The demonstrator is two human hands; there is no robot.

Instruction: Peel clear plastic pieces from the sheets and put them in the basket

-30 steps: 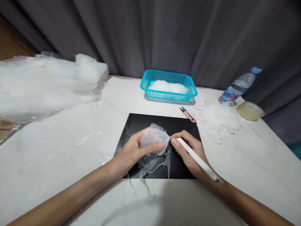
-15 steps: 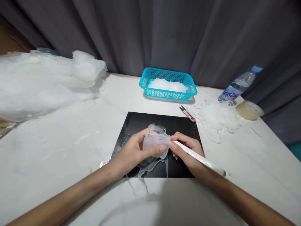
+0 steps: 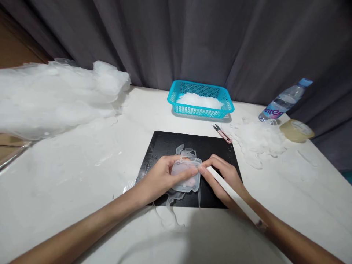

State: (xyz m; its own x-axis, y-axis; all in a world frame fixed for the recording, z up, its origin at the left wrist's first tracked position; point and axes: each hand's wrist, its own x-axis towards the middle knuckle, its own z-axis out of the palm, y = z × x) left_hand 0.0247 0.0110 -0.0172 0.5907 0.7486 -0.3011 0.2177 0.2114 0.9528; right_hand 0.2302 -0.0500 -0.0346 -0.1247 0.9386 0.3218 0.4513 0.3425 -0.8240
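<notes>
Over a black mat (image 3: 167,141), my left hand (image 3: 159,178) grips a flat, translucent, rounded piece of soft plastic or silicone (image 3: 189,186), thumb on top and fingers behind. Thin frilly edging sticks out along the piece's far side. My right hand (image 3: 227,176) is closed around a slim tool with a long white handle (image 3: 233,196), which slants back over the wrist. Its working tip is hidden at the fingertips, which meet the piece's right edge. Thin clear strips (image 3: 173,200) trail below the left hand across the mat's front edge.
Behind the mat stands a turquoise basket (image 3: 203,110) with whitish pieces inside. Small pink-handled snips (image 3: 223,134) lie by the mat's corner, near a heap of clear scraps (image 3: 258,139), a water bottle (image 3: 286,101) and a tape roll (image 3: 297,131). A large translucent pile (image 3: 60,99) fills the left.
The piece in my left hand has tilted, showing more of its flat face. The white handle in my right hand has swung, its rear end now lower. The view has shifted slightly.
</notes>
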